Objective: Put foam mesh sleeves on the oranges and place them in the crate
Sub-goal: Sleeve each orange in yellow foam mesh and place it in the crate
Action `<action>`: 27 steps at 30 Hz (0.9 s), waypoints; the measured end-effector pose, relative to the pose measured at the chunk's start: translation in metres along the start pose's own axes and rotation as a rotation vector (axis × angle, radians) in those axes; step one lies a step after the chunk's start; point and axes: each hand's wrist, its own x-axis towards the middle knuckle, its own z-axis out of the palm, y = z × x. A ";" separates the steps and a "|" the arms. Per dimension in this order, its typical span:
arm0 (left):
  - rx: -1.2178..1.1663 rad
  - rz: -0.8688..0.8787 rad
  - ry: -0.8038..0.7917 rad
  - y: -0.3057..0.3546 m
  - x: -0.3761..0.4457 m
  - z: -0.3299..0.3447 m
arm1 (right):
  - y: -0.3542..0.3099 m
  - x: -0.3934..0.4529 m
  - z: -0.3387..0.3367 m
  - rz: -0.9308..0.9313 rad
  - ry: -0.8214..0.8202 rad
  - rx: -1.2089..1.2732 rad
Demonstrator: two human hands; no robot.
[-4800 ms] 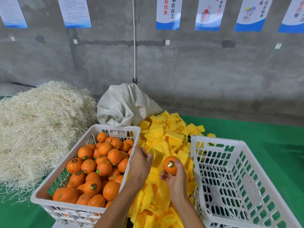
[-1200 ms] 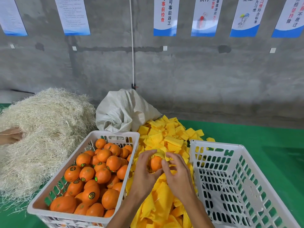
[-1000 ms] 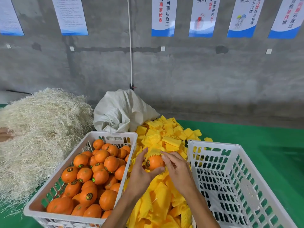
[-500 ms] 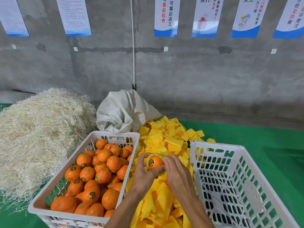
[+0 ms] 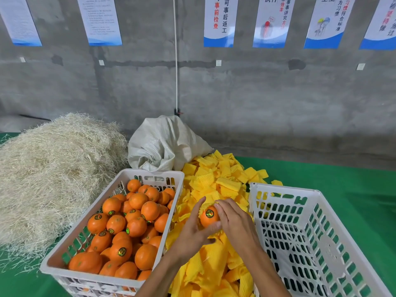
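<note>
Here both hands work on a single orange [image 5: 209,217], held above the heap of yellow foam mesh sleeves [image 5: 216,185]. The left hand [image 5: 190,232] cups the fruit from below and the left, thumb under it, while the right hand [image 5: 233,221] curls its fingers over the top right, pinching the yellow sleeve [image 5: 204,207] that wraps the far side. The stickered face of the orange is bare toward the camera, so the sleeve looks only partly drawn on.

To the right, the white crate [image 5: 285,188] shows no fruit in the part in view; nothing appears packed yet. To the left, a second white crate [image 5: 150,173] is heaped with unsleeved oranges [image 5: 132,224], so nearly all the work is left. Behind on the green surface [image 5: 342,181] lie a straw pile [image 5: 53,172] and a white woven sack [image 5: 165,142].
</note>
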 end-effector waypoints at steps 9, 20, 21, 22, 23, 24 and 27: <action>-0.051 -0.104 0.125 -0.004 0.007 0.008 | 0.009 -0.008 0.009 -0.168 0.057 -0.202; 0.574 0.132 0.484 -0.011 0.015 0.008 | 0.016 -0.016 0.002 -0.024 -0.074 -0.045; 0.623 0.154 0.463 -0.011 0.015 0.006 | 0.017 -0.015 0.002 -0.012 -0.125 -0.025; 0.646 0.167 0.442 -0.012 0.015 0.006 | 0.017 -0.016 0.001 -0.014 -0.153 -0.011; 0.647 0.172 0.427 -0.012 0.014 0.005 | 0.017 -0.015 0.000 -0.021 -0.154 -0.001; 0.636 0.176 0.420 -0.011 0.014 0.004 | 0.016 -0.014 0.000 -0.031 -0.136 0.000; 0.614 0.184 0.385 -0.010 0.011 0.004 | 0.018 -0.011 -0.001 -0.099 -0.016 -0.129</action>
